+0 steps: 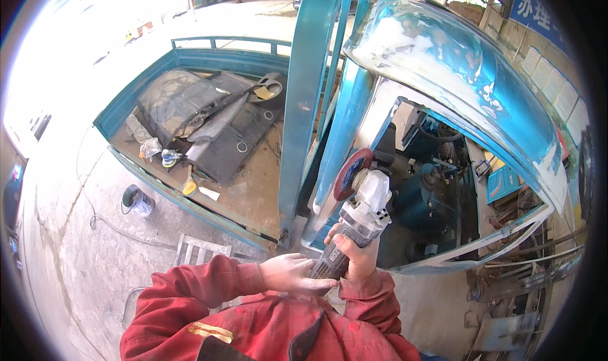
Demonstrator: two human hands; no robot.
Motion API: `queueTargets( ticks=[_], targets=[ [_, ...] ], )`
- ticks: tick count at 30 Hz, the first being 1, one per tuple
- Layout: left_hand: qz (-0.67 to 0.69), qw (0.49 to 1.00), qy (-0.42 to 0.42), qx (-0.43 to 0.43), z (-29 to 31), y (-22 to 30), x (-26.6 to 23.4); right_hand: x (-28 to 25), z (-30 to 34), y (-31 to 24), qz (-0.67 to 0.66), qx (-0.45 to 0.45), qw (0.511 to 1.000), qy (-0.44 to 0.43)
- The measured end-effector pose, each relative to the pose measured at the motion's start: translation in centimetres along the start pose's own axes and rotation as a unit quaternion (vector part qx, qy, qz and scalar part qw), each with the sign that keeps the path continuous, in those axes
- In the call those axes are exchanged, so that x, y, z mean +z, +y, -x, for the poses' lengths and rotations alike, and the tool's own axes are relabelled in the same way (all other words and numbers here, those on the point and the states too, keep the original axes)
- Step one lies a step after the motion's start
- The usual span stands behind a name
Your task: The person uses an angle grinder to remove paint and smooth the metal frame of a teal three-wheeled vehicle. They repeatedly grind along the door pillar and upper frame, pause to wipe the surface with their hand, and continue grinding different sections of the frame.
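My right hand (360,252) is wrapped round the body of a grey and black angle grinder (370,199). The fingers of my left hand (290,272) hold the grinder's rear end. A round, reddish-brown disc (352,174) sits on the grinder's head, facing left. Just beside the disc stands the blue door pillar (347,136) of a small vehicle cab; whether the two touch I cannot tell. Above, the cab's blue roof (456,60) has whitish, sanded-looking patches. Through the door opening, the dark cab interior (421,202) shows.
A blue cargo bed (183,199) on the left carries dark trim panels (221,133) and a yellow-handled tool (189,182). A bucket (137,201) stands on the concrete beside a trailing cable (120,232). Near my left forearm is a metal slatted stand (197,250). Scrap parts (506,323) lie at right.
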State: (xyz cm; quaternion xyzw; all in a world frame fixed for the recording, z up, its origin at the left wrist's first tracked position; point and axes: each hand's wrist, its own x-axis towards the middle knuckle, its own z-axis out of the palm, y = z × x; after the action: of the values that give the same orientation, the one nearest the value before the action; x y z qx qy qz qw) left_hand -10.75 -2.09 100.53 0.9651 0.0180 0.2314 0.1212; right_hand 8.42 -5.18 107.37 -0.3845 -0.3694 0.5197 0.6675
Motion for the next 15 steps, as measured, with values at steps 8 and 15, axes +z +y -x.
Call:
queueTargets(
  ticks=[8, 15],
  targets=[
    [0.089, 0.995, 0.001, -0.051, 1.4, 1.3, 2.7, -0.9, 0.7, 1.9, 0.005, 0.024, 1.0, -0.008],
    [0.19, 0.972, 0.067, -0.124, 2.7, 1.8, 5.6, -1.3, 0.8, 3.1, 0.007, 0.037, 0.999, -0.025]
  ],
)
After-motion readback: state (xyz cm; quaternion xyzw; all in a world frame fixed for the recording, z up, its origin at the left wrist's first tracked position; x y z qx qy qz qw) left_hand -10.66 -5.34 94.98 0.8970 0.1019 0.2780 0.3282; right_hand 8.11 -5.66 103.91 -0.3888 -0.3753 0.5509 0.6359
